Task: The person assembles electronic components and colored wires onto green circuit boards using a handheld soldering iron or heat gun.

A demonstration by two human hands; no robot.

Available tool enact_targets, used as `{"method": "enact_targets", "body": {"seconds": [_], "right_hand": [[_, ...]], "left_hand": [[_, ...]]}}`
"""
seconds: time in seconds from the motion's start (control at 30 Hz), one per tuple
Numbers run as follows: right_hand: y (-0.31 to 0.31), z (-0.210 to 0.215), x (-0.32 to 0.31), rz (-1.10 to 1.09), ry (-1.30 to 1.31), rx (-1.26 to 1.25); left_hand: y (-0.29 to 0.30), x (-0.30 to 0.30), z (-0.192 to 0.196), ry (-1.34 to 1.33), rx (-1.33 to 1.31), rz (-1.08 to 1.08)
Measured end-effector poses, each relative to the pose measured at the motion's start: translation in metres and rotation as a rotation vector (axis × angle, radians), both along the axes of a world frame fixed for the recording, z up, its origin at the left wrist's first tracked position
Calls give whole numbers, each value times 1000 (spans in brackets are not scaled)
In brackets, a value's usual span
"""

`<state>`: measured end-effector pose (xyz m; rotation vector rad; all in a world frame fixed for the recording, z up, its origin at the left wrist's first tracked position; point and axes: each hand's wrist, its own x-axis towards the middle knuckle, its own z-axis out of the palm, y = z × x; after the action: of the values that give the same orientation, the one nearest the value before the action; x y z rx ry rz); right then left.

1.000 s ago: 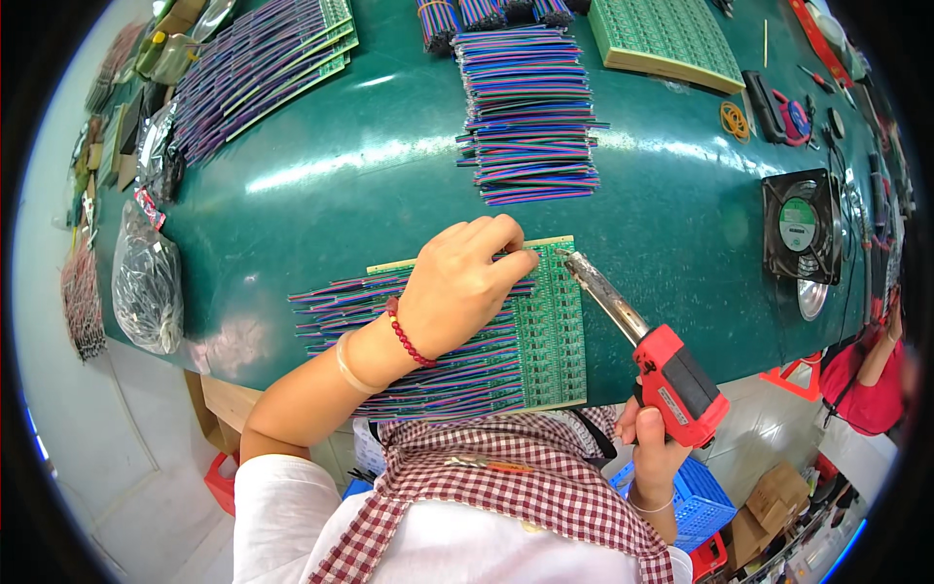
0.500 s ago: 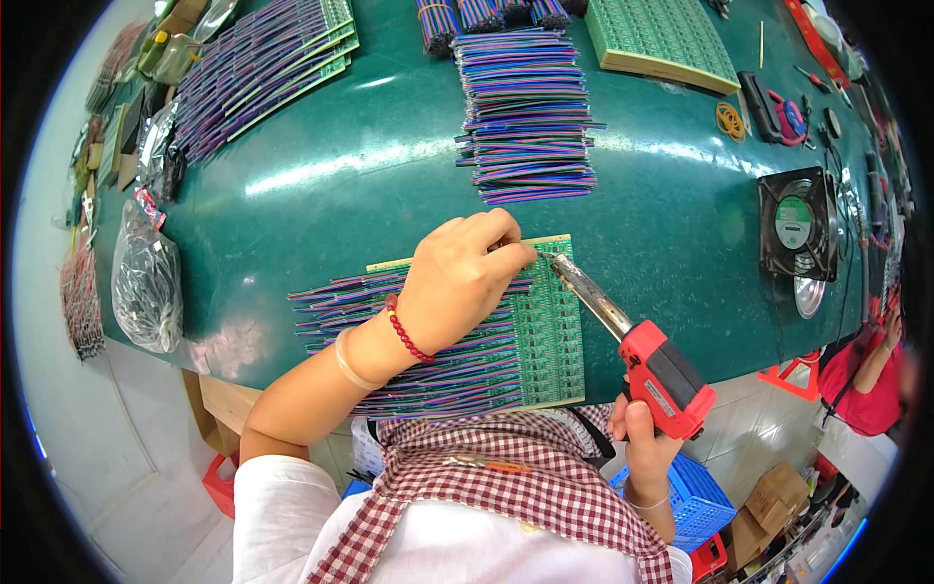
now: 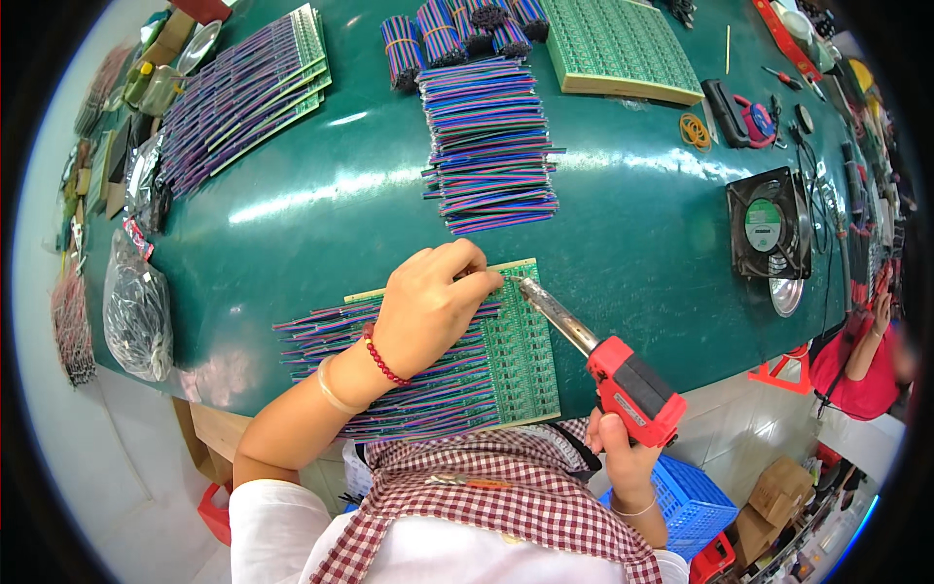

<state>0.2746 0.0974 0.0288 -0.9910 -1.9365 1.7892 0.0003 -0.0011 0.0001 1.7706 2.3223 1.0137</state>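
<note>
A green circuit board panel [image 3: 525,360] lies at the table's near edge, with rows of multicoloured wires [image 3: 418,399] running left from it. My left hand [image 3: 428,302], a red bead bracelet on its wrist, reaches over the wires. Its thumb and forefinger are pinched together at the panel's far end; whatever is between them is too small and covered to name. In my right hand [image 3: 623,453] is a red and black soldering gun [image 3: 632,389], gripped by its handle. The metal tip points up and left, close to my left fingertips over the panel.
Ahead lies a pile of cut wires [image 3: 491,146], with banded wire bundles [image 3: 443,34] behind it. A stack of green panels [image 3: 623,49] stands far right, and wired panels [image 3: 243,97] far left. A black fan [image 3: 769,224] is at right, a plastic bag [image 3: 136,307] at left.
The whole view has shifted, so the table and hands appear slightly further left and lower. Both hands keep nearly the same pose at the panel's far end, the soldering tip beside the left fingertips.
</note>
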Motion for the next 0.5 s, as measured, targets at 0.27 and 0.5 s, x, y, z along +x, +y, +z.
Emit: {"method": "enact_targets", "body": {"seconds": [0.27,0.5], "right_hand": [[2,14,-7,-59,19,-111],[2,6,-2,-15,40,-27]], "left_hand": [[1,0,0,-8,9,2],[0,1,2,18,8,1]]}}
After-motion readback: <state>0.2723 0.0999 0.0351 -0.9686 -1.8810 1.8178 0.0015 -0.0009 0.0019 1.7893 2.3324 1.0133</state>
